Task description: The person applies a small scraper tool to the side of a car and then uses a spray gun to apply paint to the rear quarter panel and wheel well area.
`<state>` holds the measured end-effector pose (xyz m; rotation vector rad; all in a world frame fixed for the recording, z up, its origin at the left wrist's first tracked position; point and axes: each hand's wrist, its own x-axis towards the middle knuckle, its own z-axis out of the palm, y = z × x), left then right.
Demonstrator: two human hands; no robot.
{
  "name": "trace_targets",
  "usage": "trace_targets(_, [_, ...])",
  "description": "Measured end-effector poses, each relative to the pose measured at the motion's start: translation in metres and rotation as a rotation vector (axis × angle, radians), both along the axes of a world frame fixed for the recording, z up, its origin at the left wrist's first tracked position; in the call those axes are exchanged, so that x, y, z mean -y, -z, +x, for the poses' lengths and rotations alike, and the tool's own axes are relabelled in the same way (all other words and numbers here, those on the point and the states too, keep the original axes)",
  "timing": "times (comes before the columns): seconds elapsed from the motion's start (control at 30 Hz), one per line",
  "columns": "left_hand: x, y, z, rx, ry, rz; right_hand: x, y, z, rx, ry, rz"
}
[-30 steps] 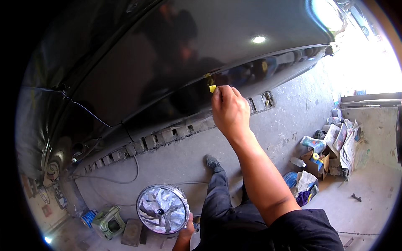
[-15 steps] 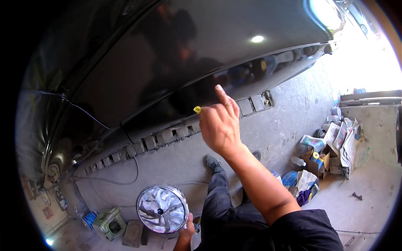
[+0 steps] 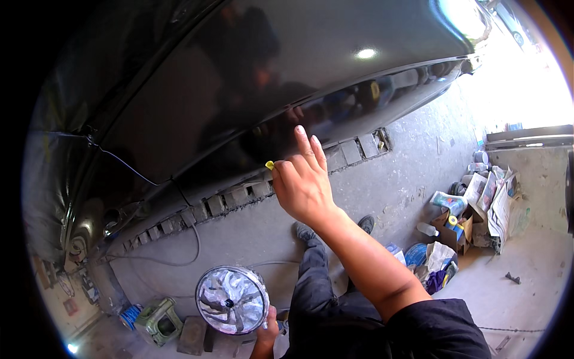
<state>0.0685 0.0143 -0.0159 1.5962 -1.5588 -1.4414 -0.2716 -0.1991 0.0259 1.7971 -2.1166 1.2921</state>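
Note:
My right hand is just in front of the glossy dark car body panel, pinching a small yellow piece between thumb and forefinger, with two other fingers stretched toward the panel's lower edge; I cannot tell whether they touch it. Low at the bottom, my left hand grips the side of a round object with a crinkled silvery face, dark streaks and a black centre knob.
Along the floor runs a row of blocks and a hose. At the right lie newspapers, a cardboard box, bottles and bags. A green container and a dark block sit at the lower left.
My right hand has moved down and to the left along the panel with the yellow piece, and two of its fingers have straightened. My left hand has stayed in place.

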Motion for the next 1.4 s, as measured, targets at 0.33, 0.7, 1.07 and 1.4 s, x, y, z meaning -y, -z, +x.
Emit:
trace_targets(0.33, [-0.002, 0.003, 0.002, 0.002, 0.005, 0.012, -0.001, 0.003, 0.001, -0.003, 0.009, 0.023])
trace_targets(0.7, [0.0, 0.001, 0.001, 0.013, 0.019, -0.014, -0.017, 0.001, 0.0, 0.009, -0.013, 0.068])
trace_targets(1.07, [0.009, -0.007, -0.007, -0.031, -0.032, 0.061, -0.16, 0.08, -0.022, 0.302, -0.05, 0.739])
trace_targets(1.4, [0.031, -0.043, -0.046, 0.003, 0.159, -0.103, -0.494, 0.194, -0.069, 0.594, 0.292, 1.578])
